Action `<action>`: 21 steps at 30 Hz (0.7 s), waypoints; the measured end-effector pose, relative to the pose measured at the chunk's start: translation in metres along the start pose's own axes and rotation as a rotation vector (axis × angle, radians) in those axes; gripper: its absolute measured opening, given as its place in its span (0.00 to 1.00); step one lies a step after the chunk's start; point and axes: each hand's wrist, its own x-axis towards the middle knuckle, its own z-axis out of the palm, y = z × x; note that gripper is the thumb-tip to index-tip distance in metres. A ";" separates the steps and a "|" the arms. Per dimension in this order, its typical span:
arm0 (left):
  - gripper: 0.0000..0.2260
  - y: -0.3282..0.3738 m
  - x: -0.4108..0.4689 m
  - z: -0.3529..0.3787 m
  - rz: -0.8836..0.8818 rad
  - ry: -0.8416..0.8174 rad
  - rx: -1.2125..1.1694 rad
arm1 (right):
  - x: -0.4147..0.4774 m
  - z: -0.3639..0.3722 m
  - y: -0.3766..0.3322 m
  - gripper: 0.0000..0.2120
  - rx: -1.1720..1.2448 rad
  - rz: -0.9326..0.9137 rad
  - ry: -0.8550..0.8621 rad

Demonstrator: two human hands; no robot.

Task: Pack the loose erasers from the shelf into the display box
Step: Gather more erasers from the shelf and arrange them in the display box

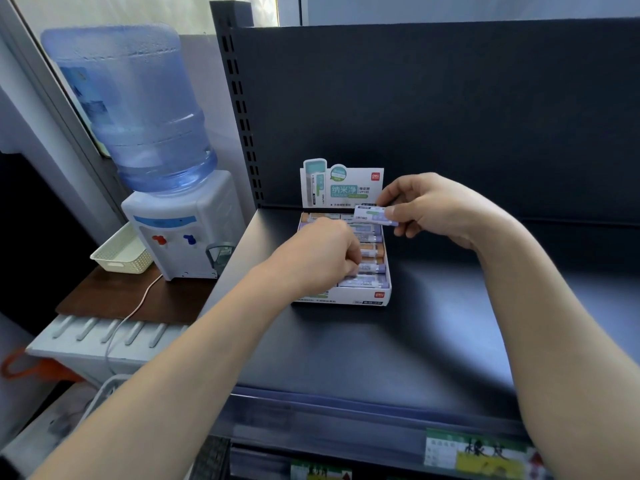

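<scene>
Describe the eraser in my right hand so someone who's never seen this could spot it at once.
On the dark shelf stands a white box. Just above the box's back right corner, the right hand pinches one eraser, pale-sleeved with a purple end. Unlike the erasers lying in rows inside the box, it is held in the air.

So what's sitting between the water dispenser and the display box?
Nothing: in the head view only a bare strip of dark shelf separates the water dispenser from the display box.
</scene>
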 end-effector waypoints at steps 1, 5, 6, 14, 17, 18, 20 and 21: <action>0.06 0.001 0.000 0.000 0.016 0.001 0.039 | 0.000 0.000 0.000 0.05 0.002 0.000 0.000; 0.07 0.000 -0.002 0.005 0.123 0.098 0.156 | -0.001 -0.001 0.000 0.05 0.003 0.000 0.000; 0.07 -0.002 -0.003 0.006 0.139 0.121 0.154 | -0.001 -0.001 0.000 0.05 0.003 -0.001 -0.001; 0.05 -0.015 -0.005 0.011 0.281 0.208 0.102 | -0.002 0.001 -0.002 0.06 -0.004 -0.004 -0.015; 0.03 -0.017 -0.003 0.009 0.209 0.148 -0.009 | -0.003 0.002 -0.002 0.06 -0.010 -0.006 -0.029; 0.02 -0.017 -0.002 0.008 0.181 0.124 -0.057 | -0.003 0.002 -0.003 0.06 -0.013 -0.006 -0.032; 0.01 -0.017 -0.003 0.005 0.130 0.093 -0.136 | -0.004 0.001 -0.003 0.06 -0.018 -0.002 -0.040; 0.01 -0.016 -0.003 0.003 0.106 0.083 -0.158 | -0.004 0.001 -0.002 0.06 -0.020 0.000 -0.044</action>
